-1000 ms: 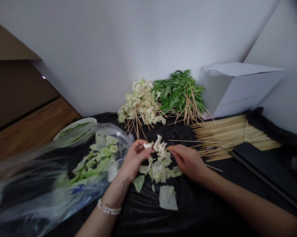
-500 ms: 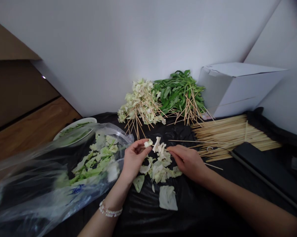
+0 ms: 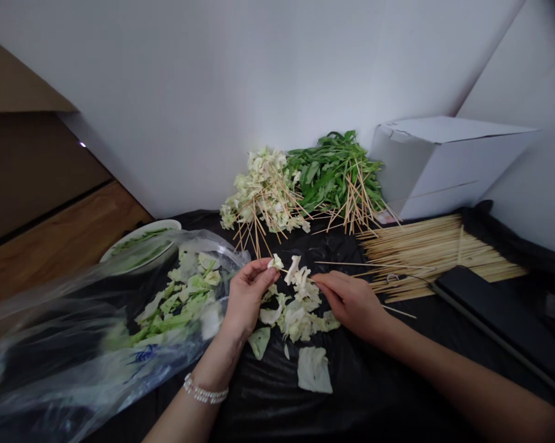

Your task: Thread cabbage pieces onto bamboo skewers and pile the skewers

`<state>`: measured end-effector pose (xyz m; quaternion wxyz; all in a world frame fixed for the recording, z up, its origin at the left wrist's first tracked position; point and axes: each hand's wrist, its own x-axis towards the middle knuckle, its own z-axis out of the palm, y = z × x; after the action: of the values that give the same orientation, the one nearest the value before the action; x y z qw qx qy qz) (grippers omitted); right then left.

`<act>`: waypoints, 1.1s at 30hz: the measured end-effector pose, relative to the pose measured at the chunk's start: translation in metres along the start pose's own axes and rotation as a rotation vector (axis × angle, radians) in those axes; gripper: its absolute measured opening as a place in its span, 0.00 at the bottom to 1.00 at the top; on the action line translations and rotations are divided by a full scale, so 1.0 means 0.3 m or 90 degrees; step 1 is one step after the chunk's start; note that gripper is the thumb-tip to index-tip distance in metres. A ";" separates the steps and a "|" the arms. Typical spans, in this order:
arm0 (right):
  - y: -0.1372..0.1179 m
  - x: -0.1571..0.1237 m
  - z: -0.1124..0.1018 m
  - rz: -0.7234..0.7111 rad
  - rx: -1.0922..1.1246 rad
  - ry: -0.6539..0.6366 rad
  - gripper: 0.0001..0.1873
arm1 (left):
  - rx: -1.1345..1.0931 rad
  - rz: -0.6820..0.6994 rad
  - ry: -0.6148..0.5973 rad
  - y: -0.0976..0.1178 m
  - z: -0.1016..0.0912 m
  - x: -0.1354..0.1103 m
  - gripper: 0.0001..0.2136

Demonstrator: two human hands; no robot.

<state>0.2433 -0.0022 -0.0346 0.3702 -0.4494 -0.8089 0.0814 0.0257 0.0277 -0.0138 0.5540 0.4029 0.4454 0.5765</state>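
My left hand (image 3: 250, 294) pinches a small piece of cabbage leaf (image 3: 275, 262) between thumb and fingers, at the tip end of a thin bamboo skewer. My right hand (image 3: 351, 301) is closed on that skewer from the other side. Between the hands, folded cabbage pieces (image 3: 296, 271) are threaded on the skewer. Below them a small heap of loose cabbage leaves (image 3: 299, 320) lies on the black plastic sheet (image 3: 268, 406). A flat, pale leaf piece (image 3: 314, 370) lies nearer to me.
Filled cabbage skewers (image 3: 263, 184) and leafy green skewers (image 3: 337, 166) are piled at the wall. Bare bamboo skewers (image 3: 425, 252) lie right, beside a dark flat case (image 3: 499, 326) and a white box (image 3: 457, 166). Left are a clear bag (image 3: 74, 351) with cabbage (image 3: 185, 301) and a white plate (image 3: 178, 225).
My left hand has shifted slightly left, and the cabbage piece at its fingertips has turned and risen a little. My right hand stays in place.
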 end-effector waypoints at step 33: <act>-0.006 -0.005 0.008 0.027 -0.002 -0.012 0.14 | 0.053 0.040 0.007 0.008 0.031 -0.031 0.13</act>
<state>0.2409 -0.0038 -0.0362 0.3597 -0.4665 -0.8028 0.0921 0.0345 0.0192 -0.0086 0.5159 0.4360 0.4591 0.5771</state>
